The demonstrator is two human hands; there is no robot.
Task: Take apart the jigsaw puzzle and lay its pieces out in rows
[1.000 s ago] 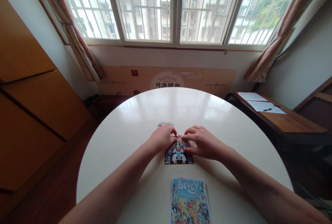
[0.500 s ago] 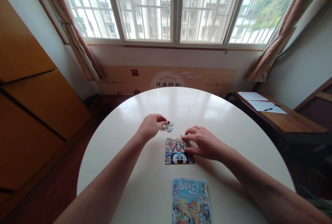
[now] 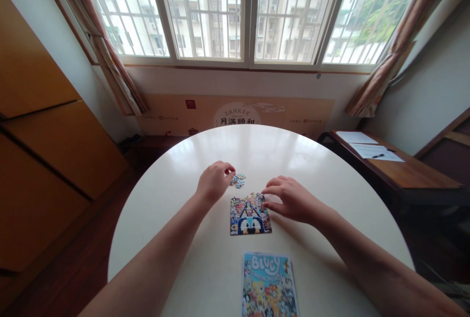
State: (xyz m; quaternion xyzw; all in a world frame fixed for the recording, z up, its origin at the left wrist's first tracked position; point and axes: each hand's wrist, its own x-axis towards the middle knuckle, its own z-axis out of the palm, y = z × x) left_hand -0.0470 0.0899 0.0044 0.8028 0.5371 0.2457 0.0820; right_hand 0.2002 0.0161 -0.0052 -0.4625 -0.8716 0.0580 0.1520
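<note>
Head view: jigsaw point(image 3: 251, 216) just below frame centre on desk point(image 3: 157, 209), top edge ragged. Step looks like piece-picking. Left hand point(image 3: 216, 180) at loose pieces point(image 3: 238, 181), fingers nearly pinched; any piece held, can't make out. Right hand point(image 3: 290, 198) at jigsaw's upper-right edge, fingers parted, nothing visibly gripped. Next move likely calls for matching piece to ragged edge.

A small jigsaw puzzle point(image 3: 251, 217) lies flat just below the center of the frame, its lower edge straight and its top edge ragged and unfinished. A blue cartoon dog's face with pointed ears fills the lower middle, ringed by a crowd of small, brightly colored shapes. Just above it, slightly left, loose puzzle pieces point(image 3: 239, 181), many pale blue, sit in a low heap, apart from the puzzle.
</note>
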